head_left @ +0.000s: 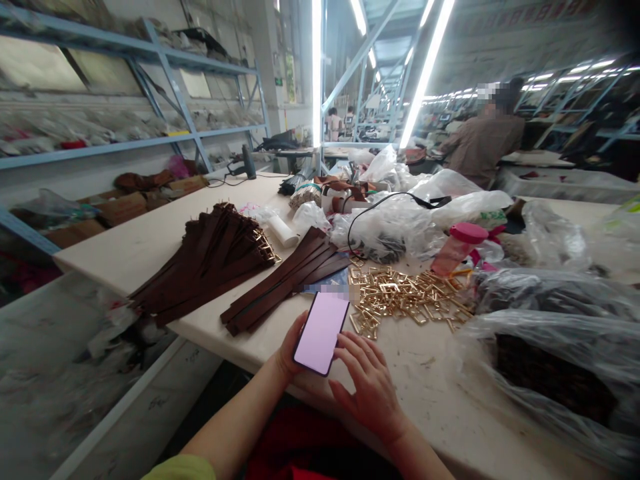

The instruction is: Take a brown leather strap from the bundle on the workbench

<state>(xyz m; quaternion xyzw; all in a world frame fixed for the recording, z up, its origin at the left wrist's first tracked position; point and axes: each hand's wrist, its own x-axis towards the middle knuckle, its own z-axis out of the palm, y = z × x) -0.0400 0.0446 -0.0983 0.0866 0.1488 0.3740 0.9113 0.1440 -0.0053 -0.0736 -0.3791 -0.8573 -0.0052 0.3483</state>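
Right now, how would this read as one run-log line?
left hand: holding smartphone | right hand: at its right edge | table: brown straps, gold-toned rectangular rings

Strap bundles on table, left of buckles; phone before both; bags right.

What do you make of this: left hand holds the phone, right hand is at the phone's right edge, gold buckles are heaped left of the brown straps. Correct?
Not quite: the gold buckles are heaped right of the brown straps, as the head view shows. The rest stands: left hand holds the phone, right hand is at its right edge.
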